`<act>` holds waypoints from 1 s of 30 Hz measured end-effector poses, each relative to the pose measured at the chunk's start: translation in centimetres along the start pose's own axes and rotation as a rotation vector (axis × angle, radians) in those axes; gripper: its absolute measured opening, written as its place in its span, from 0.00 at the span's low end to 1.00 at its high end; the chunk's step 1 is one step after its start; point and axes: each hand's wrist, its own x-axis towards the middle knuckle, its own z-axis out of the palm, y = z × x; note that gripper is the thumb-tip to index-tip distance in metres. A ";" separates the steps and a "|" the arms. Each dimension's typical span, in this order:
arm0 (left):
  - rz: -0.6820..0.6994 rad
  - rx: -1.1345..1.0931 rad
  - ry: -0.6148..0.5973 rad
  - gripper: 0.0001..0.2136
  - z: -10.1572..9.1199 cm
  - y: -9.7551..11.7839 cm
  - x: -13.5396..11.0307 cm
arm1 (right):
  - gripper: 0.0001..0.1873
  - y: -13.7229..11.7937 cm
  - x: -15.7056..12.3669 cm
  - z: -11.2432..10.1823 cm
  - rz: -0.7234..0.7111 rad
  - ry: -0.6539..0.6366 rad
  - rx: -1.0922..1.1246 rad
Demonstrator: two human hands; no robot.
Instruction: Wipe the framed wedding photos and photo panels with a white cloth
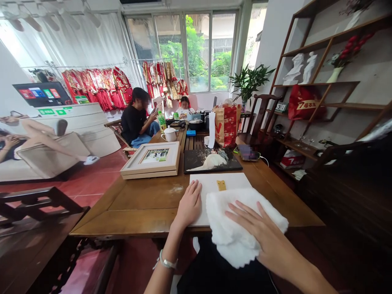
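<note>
My left hand [190, 203] lies on the left edge of a white board [203, 185], fingers stretched out and resting flat. A silvery bracelet circles that wrist. My right hand [252, 222] presses on a fluffy white towel [220, 208], its fingers spread over the fabric. The towel covers much of the board's right side and hangs over the table's front edge. Between the hands, a small tan piece [221, 185] with a notched top shows on the board, just above the towel. What lies under the towel is hidden.
Around the board on the wooden table [147, 204] are stacked picture frames [151, 159], a dark picture [212, 160], a phone [248, 152], a white lidded cup [169, 134] and a red-brown paper bag [226, 124]. A person in black [134, 118] sits at the left side.
</note>
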 end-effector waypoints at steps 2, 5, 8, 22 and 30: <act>-0.005 0.002 -0.009 0.21 -0.1 0.1 0.0 | 0.47 1.2 0.8 -0.1 0.097 0.026 -0.008; -0.010 0.018 -0.022 0.21 -0.2 0.2 0.0 | 0.45 4.1 4.4 -0.3 0.263 0.067 -0.023; -0.013 0.024 -0.035 0.22 -0.3 0.2 0.0 | 0.43 6.6 9.0 -0.7 0.294 0.038 0.046; 0.004 0.008 -0.005 0.21 0.1 0.0 -0.1 | 0.54 1.3 0.8 0.7 0.110 0.084 -0.103; -0.004 0.018 -0.021 0.21 -0.3 0.3 0.0 | 0.45 4.5 5.2 -0.9 0.102 0.021 -0.023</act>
